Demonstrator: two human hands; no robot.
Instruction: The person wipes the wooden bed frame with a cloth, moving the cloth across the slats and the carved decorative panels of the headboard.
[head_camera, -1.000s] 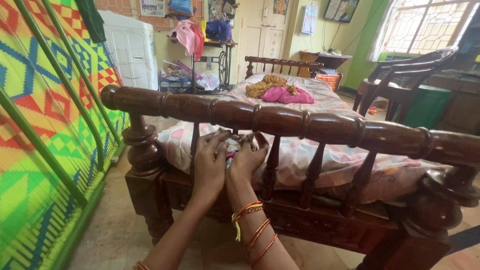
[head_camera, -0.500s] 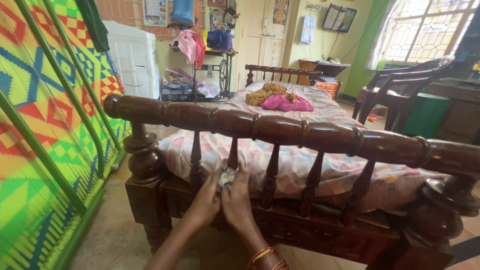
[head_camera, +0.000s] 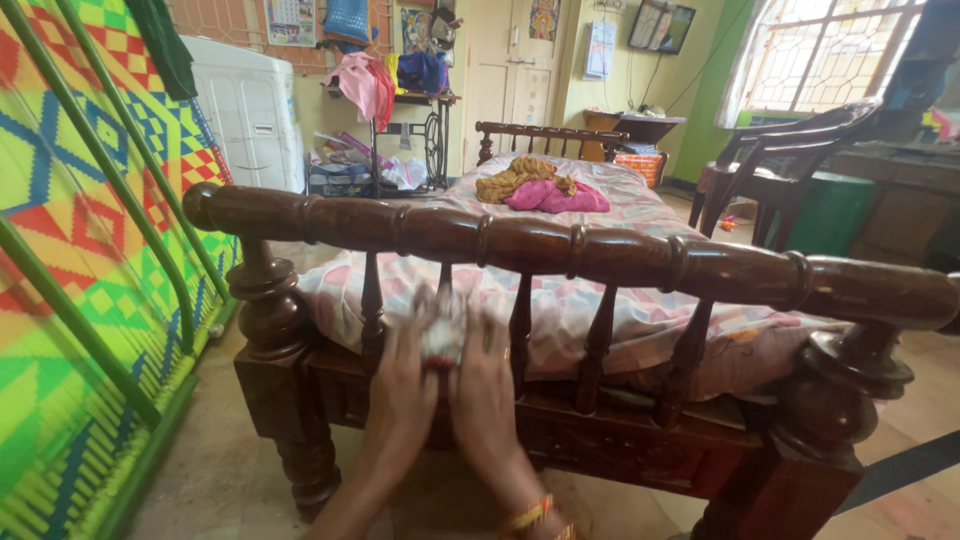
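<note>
Both my hands press a small bunched rag (head_camera: 442, 335) against a turned spindle of the dark wooden bed footboard (head_camera: 560, 250). My left hand (head_camera: 402, 385) is on the rag's left side and my right hand (head_camera: 485, 390), with red and gold bangles at the wrist, is on its right. The hands and rag are blurred by motion. Behind the spindles lies a mattress under a pink patterned sheet (head_camera: 600, 310).
A mustard and a pink cloth (head_camera: 540, 188) lie bunched on the bed's far end. A bright woven mat on a green frame (head_camera: 90, 260) stands at the left. A wooden chair (head_camera: 780, 170), a green bin and a white appliance (head_camera: 245, 110) stand further back.
My hands slid down the spindle with the rag, then came back up a little. The view shifted slightly left.
</note>
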